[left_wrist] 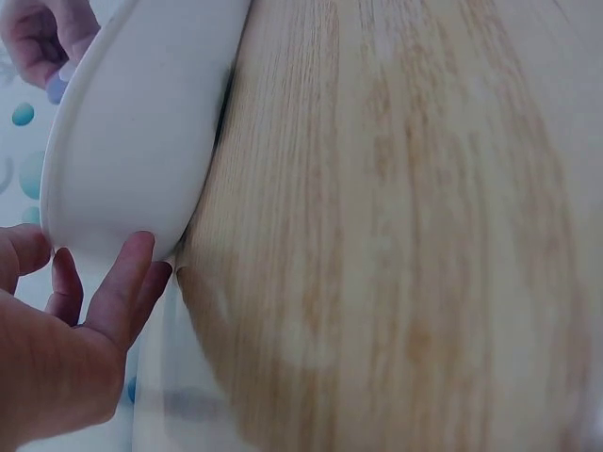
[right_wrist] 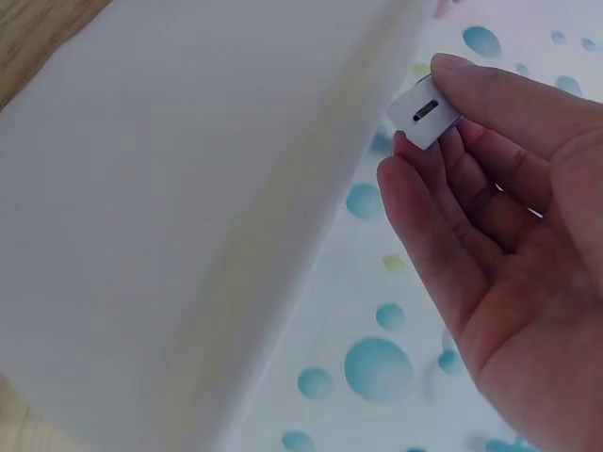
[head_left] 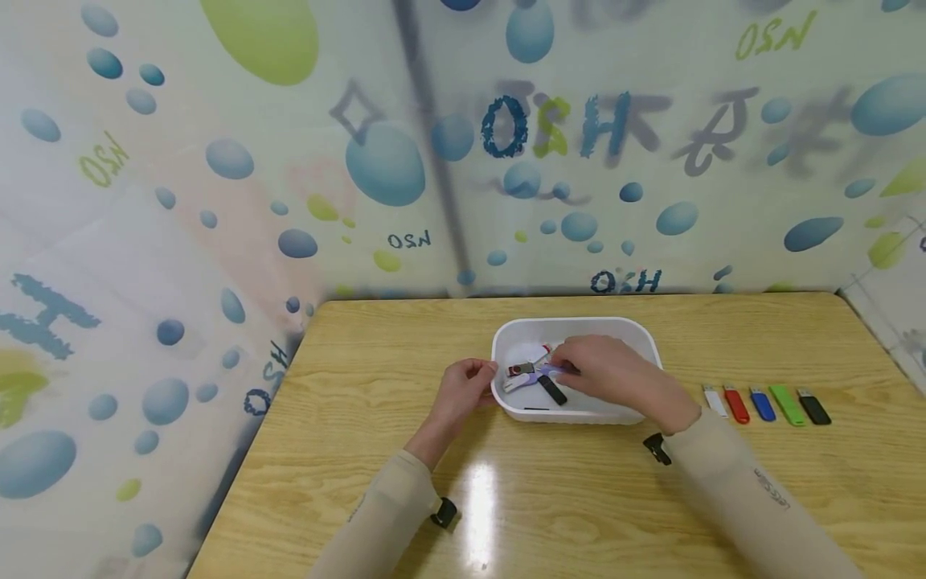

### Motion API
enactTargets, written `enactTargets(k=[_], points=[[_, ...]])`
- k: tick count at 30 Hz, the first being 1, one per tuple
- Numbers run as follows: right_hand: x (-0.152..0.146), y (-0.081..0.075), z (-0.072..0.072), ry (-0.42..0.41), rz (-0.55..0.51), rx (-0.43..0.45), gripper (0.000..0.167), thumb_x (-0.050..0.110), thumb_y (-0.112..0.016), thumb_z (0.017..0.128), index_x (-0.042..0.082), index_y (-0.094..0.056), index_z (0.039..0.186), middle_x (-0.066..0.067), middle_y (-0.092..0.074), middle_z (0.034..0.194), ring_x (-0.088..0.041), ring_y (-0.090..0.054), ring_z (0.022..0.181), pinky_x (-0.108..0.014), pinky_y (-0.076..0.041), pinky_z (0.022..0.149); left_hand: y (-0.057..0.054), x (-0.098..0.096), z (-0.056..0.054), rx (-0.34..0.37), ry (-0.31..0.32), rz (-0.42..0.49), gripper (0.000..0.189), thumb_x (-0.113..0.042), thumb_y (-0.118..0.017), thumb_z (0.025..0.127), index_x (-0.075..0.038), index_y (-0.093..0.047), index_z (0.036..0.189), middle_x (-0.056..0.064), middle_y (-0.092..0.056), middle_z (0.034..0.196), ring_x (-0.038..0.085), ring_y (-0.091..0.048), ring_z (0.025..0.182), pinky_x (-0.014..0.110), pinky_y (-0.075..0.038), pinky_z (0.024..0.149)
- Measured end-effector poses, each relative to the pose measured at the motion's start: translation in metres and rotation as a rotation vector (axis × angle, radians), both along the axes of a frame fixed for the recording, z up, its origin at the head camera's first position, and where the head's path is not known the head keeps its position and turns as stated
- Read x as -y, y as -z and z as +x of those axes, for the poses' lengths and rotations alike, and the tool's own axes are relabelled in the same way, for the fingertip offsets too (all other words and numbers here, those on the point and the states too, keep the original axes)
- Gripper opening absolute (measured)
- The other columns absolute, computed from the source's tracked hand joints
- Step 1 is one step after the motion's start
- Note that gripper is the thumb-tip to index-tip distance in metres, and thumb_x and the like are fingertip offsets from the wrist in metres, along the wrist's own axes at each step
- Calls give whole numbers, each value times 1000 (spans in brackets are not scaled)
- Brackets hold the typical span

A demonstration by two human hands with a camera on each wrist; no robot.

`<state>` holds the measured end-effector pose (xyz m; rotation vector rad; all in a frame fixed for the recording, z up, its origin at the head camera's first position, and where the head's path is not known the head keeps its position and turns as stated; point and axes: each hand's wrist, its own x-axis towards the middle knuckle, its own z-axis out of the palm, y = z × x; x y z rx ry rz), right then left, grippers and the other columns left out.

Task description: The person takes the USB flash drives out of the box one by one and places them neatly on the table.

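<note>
A white plastic basin (head_left: pixel 579 416) stands on the table with several small items inside. My left hand (head_left: pixel 463 384) grips its left end; in the left wrist view the thumb is at the rim and the fingers lie against the outer wall. My right hand (head_left: pixel 604 370) reaches into the basin. Its thumb and fingers pinch a small white-and-purple USB stick (right_wrist: pixel 424 111), showing a white end with a dark slot. Near it lie a black USB stick (head_left: pixel 553 391), a red-and-metal USB stick (head_left: pixel 519 369) and a purple-and-white piece (head_left: pixel 519 382).
Right of the basin, a row of USB sticks lies on the wooden table (head_left: pixel 347 402): white (head_left: pixel 714 400), red (head_left: pixel 736 404), blue (head_left: pixel 763 404), green (head_left: pixel 787 405) and black (head_left: pixel 814 408). A patterned curtain (head_left: pixel 391 241) hangs behind the table's far edge.
</note>
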<state>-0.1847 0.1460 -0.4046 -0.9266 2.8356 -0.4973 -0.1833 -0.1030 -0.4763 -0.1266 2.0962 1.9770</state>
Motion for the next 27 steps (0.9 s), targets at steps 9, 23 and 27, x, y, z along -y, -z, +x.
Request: enactTargets(k=[9, 23, 27], points=[[-29, -10, 15, 81, -49, -59, 21, 19, -78, 95, 6, -76, 110, 1, -70, 96, -14, -58, 81, -34, -58, 74, 0, 2, 0, 0, 2, 24, 33, -15, -59, 106, 15, -60, 120, 22, -62, 111, 24, -65, 95, 38, -66, 82], [-86, -14, 42, 226, -54, -41, 24, 20, -78, 94, 4, -74, 111, 6, -61, 84, -14, -52, 74, -29, -51, 64, -1, 1, -1, 20, 3, -3, 33, -17, -60, 107, 12, -61, 121, 20, -62, 111, 24, -64, 97, 37, -65, 83], [-104, -13, 49, 283, -68, -5, 26, 21, -78, 94, 3, -74, 112, 4, -65, 87, -15, -54, 76, -30, -53, 64, 0, 2, -2, 26, 7, -13, 33, -17, -60, 107, 11, -62, 121, 19, -62, 111, 24, -64, 97, 36, -65, 83]])
